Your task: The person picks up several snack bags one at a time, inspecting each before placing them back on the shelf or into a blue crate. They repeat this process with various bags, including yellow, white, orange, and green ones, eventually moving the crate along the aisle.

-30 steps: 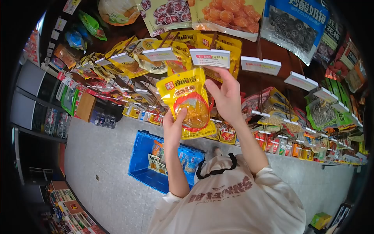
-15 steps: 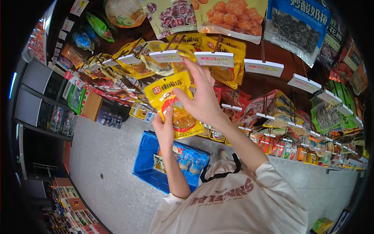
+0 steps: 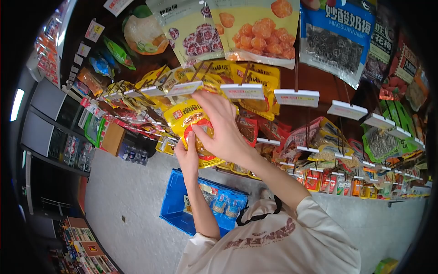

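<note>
My left hand [image 3: 186,156] is closed on the lower left edge of a yellow snack bag [image 3: 180,116], its thumb on the front. The bag has a clear window and red trim, and it tilts below the hanging rack. My right hand [image 3: 221,125] lies across the bag's right side, hiding much of it. Its thumb overlaps the bag front, while the fingers stretch up to a white price tag [image 3: 185,88]. Similar yellow bags [image 3: 262,75] hang behind the tags.
Below my hands, a blue crate [image 3: 175,208] with several snack packs [image 3: 226,205] stands on the grey floor [image 3: 123,196]. Packs of dried fruit [image 3: 262,34] hang above. A blue bag [image 3: 335,36] hangs to the right, with rows of snacks and tag-tipped pegs lower down.
The rack and crate sit lower in view. My right hand has come nearer the left, now covering more of the bag, with its fingers closer together. The left hand keeps its hold.
</note>
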Motion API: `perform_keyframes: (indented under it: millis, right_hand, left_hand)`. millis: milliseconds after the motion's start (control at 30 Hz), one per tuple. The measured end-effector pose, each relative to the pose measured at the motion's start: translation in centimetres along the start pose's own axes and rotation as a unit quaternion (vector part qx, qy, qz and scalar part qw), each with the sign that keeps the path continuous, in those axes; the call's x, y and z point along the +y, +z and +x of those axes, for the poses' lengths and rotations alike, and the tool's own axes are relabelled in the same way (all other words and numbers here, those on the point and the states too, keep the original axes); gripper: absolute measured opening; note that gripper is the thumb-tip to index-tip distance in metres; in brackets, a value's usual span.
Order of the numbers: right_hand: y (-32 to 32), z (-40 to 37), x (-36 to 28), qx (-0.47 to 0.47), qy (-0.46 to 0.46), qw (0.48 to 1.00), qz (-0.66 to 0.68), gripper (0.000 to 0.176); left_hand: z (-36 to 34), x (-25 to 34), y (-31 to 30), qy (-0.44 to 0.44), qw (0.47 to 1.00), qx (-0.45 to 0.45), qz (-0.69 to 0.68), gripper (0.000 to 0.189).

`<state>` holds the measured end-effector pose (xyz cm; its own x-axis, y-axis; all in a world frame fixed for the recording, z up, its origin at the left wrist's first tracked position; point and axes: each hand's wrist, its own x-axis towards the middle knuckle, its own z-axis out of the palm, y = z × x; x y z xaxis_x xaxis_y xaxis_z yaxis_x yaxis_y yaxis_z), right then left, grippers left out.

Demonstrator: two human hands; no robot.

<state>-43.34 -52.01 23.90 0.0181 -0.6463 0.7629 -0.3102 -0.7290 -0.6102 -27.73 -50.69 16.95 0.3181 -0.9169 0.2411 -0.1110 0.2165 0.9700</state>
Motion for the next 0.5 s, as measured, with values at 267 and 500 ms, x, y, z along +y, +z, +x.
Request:
perform_keyframes:
  millis: [267, 500]
  right_hand:
    - [-0.5, 0.3, 0.6, -0.037, 0.001, 0.999, -0.009, 0.065]
    - [-0.1, 0.1, 1.4, -0.036, -0.007, 0.999, -0.014, 0.067]
  left_hand:
    - [1.0, 0.8, 0.8, 0.014, 1.0, -0.008, -0.008, 0.026]
    - [0.3, 0.1, 0.7, -0.007, 0.999, -0.019, 0.031, 0.026]
